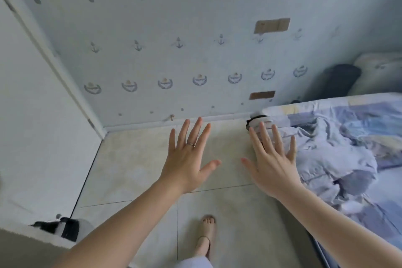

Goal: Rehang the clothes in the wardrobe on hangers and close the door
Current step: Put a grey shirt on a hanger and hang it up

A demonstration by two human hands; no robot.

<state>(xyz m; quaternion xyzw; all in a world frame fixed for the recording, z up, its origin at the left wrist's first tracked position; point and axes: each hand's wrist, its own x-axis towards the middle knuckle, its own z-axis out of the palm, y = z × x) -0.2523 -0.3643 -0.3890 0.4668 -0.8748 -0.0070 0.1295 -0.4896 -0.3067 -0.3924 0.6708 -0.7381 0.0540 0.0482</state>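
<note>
Just right of the right hand [273,160]: crumpled clothes [330,156] dumped on the bed [352,104], probably awaiting hangers. Left hand [187,159] alongside, both grips spread wide, holding nothing yet.

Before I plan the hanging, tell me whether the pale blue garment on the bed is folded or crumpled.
Crumpled: the pale blue garment lies in a loose, creased heap on the bed, not folded flat.

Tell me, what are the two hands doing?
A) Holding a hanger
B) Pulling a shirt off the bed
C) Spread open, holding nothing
C: the left hand and the right hand both show straight, spread fingers with nothing in them.
</note>
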